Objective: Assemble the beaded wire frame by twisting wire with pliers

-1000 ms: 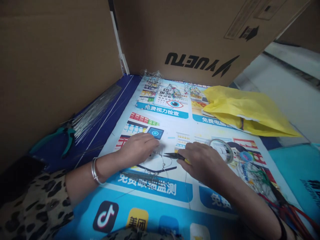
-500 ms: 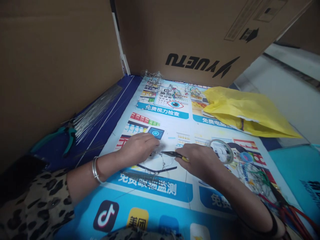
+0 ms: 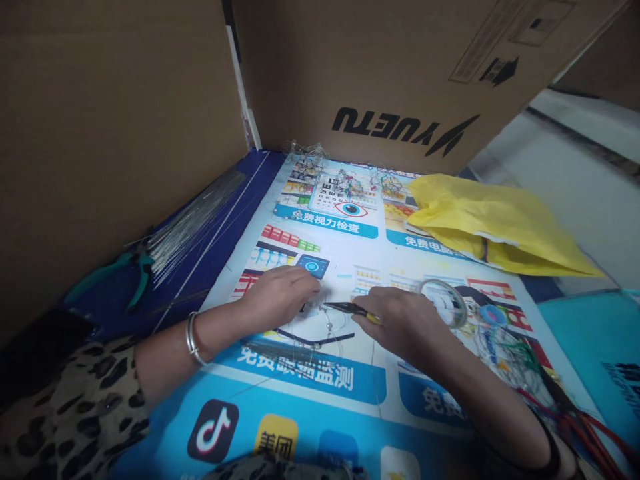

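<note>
Near the middle of the printed sheet, my left hand [image 3: 281,298] is closed in a pinch on a thin wire piece strung with small round beads [image 3: 329,326]. The beaded wire hangs down in a loose loop below my fingertips. My right hand [image 3: 400,323] grips long-nose pliers [image 3: 353,310] with yellow and black handles. The jaws point left and end close to my left fingertips, at the top of the wire loop. Whether the jaws clasp the wire is too fine to tell. A bundle of thin dark wires [image 3: 280,350] lies just below.
Teal-handled pliers [image 3: 143,280] and a sheaf of straight wires [image 3: 193,223] lie at left. Cardboard walls [image 3: 300,67] stand behind. At right are a yellow bag [image 3: 500,213], a tape roll [image 3: 460,303], tangled wires [image 3: 510,350] and red-handled tools [image 3: 580,427]. More wire tangles [image 3: 345,183] lie at the back.
Both hands stay almost in place. The beaded loop has shifted very slightly to the right and up.
</note>
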Action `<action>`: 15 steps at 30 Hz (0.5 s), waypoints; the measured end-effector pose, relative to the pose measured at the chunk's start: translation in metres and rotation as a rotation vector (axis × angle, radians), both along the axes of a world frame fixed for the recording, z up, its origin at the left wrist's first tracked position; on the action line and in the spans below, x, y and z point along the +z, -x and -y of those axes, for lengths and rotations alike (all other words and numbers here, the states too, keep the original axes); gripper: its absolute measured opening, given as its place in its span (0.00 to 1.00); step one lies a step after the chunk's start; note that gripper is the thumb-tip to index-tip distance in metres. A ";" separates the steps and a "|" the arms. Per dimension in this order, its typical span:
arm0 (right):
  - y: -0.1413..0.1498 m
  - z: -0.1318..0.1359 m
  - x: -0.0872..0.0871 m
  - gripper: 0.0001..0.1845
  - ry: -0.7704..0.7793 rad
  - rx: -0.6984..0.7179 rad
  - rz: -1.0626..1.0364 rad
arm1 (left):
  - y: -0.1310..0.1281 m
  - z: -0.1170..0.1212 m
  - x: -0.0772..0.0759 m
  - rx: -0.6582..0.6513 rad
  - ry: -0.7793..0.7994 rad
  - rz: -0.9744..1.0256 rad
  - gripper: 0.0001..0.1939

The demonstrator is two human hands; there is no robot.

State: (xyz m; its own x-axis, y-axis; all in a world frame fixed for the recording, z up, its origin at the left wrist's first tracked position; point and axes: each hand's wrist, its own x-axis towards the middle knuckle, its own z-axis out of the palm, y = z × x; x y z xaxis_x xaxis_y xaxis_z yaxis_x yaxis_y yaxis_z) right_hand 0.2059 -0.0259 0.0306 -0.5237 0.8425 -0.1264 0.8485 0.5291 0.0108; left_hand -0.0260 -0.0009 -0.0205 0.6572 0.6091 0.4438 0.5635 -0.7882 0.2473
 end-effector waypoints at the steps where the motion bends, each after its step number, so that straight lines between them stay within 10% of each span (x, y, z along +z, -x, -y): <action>1: -0.001 0.000 -0.001 0.11 -0.005 0.004 -0.001 | 0.000 0.000 0.000 0.009 0.005 0.009 0.08; 15: 0.002 0.001 -0.007 0.10 -0.045 0.073 -0.118 | 0.001 0.002 -0.001 0.040 -0.037 -0.069 0.07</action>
State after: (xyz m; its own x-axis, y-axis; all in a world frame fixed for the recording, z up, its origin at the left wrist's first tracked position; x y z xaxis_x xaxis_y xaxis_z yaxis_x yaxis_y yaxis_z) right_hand 0.2037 -0.0274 0.0238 -0.5928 0.8050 -0.0235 0.8046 0.5907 -0.0618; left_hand -0.0269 -0.0026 -0.0212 0.6626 0.6196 0.4209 0.6093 -0.7727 0.1782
